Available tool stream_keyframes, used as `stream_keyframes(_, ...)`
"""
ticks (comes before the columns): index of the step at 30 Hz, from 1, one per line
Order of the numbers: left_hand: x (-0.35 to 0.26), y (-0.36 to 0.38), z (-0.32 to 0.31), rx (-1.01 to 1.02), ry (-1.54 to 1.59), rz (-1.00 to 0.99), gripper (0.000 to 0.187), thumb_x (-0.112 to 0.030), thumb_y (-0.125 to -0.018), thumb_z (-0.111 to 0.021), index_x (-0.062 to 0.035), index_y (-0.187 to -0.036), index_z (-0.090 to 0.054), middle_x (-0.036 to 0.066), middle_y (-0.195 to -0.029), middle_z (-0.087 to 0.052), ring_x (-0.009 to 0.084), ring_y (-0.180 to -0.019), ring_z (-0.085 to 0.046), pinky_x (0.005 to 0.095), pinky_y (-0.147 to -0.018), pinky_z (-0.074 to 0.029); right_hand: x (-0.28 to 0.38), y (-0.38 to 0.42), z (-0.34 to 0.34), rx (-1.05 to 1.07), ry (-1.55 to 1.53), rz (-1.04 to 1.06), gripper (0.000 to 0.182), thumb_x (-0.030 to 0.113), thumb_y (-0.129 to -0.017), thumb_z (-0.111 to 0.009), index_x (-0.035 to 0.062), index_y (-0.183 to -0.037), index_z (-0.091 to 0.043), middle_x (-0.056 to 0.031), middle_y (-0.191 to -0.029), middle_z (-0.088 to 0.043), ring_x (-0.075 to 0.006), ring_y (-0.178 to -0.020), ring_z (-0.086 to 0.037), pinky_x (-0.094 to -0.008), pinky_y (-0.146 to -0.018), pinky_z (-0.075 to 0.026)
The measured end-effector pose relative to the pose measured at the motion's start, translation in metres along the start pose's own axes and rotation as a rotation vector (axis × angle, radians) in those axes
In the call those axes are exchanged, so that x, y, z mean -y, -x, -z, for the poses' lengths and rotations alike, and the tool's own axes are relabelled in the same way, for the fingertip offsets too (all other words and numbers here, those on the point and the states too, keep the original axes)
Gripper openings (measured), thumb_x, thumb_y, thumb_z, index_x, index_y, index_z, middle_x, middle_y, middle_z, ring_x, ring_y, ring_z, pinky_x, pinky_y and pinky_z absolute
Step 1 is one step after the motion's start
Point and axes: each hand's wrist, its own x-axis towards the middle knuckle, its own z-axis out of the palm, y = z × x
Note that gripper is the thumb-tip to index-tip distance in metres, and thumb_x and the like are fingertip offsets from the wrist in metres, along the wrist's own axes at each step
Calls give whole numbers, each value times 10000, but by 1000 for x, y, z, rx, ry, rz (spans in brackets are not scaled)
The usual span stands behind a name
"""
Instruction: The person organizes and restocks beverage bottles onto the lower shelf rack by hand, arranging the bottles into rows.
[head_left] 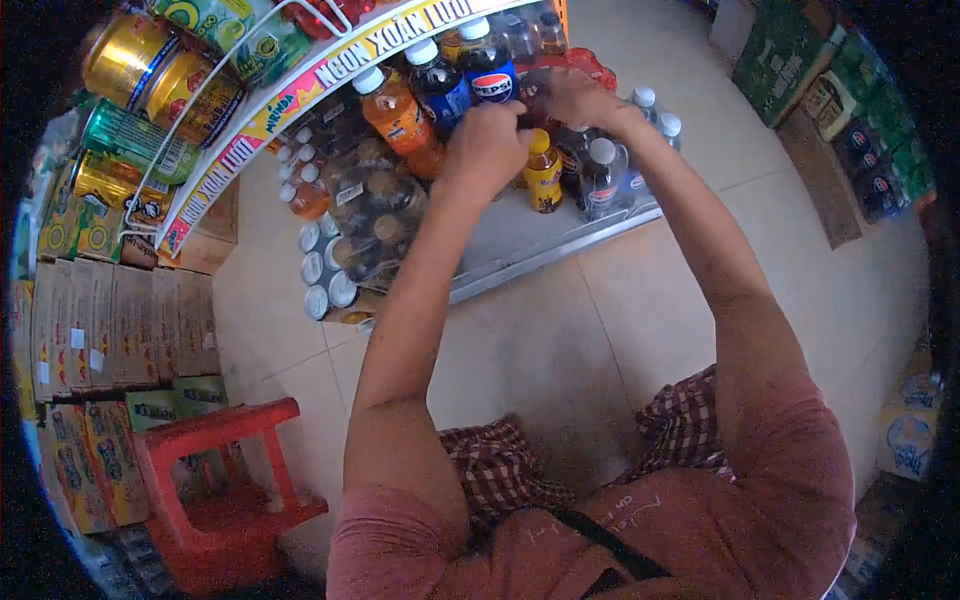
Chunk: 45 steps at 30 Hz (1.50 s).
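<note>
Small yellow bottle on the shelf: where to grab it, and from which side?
Grip the yellow bottle around its body, below the cap. I'd come from the person's side, slightly from the left: it stands upright near the shelf's front edge, with bare shelf there, while dark bottles crowd its right.

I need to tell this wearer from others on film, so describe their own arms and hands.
Both the left hand and the right hand are bare, ungloved. No watch or bracelet shows on either wrist; rings are too small to tell. The forearms are uncovered, with short, plain, dusty-red sleeves on the upper arms.
</note>
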Motion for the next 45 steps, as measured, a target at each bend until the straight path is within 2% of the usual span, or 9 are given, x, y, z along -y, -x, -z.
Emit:
stream_keyframes(5,-7,-3,-39,90,32,191,302,-245,-698,-672,-34,-906,-614,199,-934,-592,342,-869,-584,405,-758,-477,14,13,7,-80,179,-123,320,220,-810,-483,141,-1115,-540,-189,-967,-591,-359,-893,-571,-436,-773,-454)
stream_keyframes(7,-5,-6,-43,220,31,276,319,-262,-683,-687,-28,-890,-621,195,-934,-592,342,-874,-585,402,-756,-481,26,18,10,-197,86,107,232,130,-745,-459,-13,-879,-583,-254,-800,-589,-362,-774,-600,-447,-673,-481)
stream_keyframes(8,-2,-6,-43,205,40,292,319,-262,-683,-687,-28,-890,-621,195,-934,-592,342,-874,-585,402,-756,-481,41,32,26,-45,135,-69,309,181,-795,-477,60,-1072,-547,-191,-971,-589,-366,-894,-564,-436,-769,-451)
stream_keyframes(20,44,30,36,326,-150,286,306,-171,-625,-648,37,-849,-634,228,-864,-613,326,-830,-613,391,-724,-501,62,28,-59,250,-312,290,512,235,-752,-638,11,-1168,-441,-166,-1027,-589,-269,-933,-580,-348,-803,-459)
stream_keyframes(23,48,43,40,373,-220,284,301,-150,-618,-635,45,-848,-628,235,-862,-609,332,-834,-609,396,-722,-500,81,27,-73,528,-584,49,569,289,-732,-666,22,-1178,-434,-149,-1084,-570,-262,-983,-558,-343,-843,-440)
stream_keyframes(26,48,58,51,393,-166,234,289,-127,-614,-620,45,-846,-625,233,-865,-609,338,-841,-606,394,-725,-501,56,4,-138,376,-439,319,643,334,-711,-689,35,-1208,-411,-143,-1116,-554,-243,-994,-550,-344,-861,-422)
stream_keyframes(35,36,52,61,649,-225,255,349,-204,-623,-653,40,-873,-630,223,-896,-610,310,-817,-618,383,-730,-498,91,25,-101,589,-676,361,639,337,-700,-696,22,-1190,-431,-124,-1095,-565,-209,-961,-539,-320,-836,-419)
stream_keyframes(42,71,33,108,277,-199,482,262,-287,-764,-570,-47,-804,-668,129,-771,-646,262,-735,-629,370,-696,-484,65,10,-89,790,-454,235,545,262,-760,-619,18,-1202,-414,-102,-981,-586,-175,-879,-554,-310,-779,-437)
stream_keyframes(45,78,32,119,-67,-74,501,333,-334,-778,-567,-46,-932,-632,145,-894,-632,265,-842,-608,363,-765,-456,56,2,-85,495,-506,326,527,209,-765,-615,18,-1210,-407,-73,-928,-585,-169,-868,-552,-293,-765,-439)
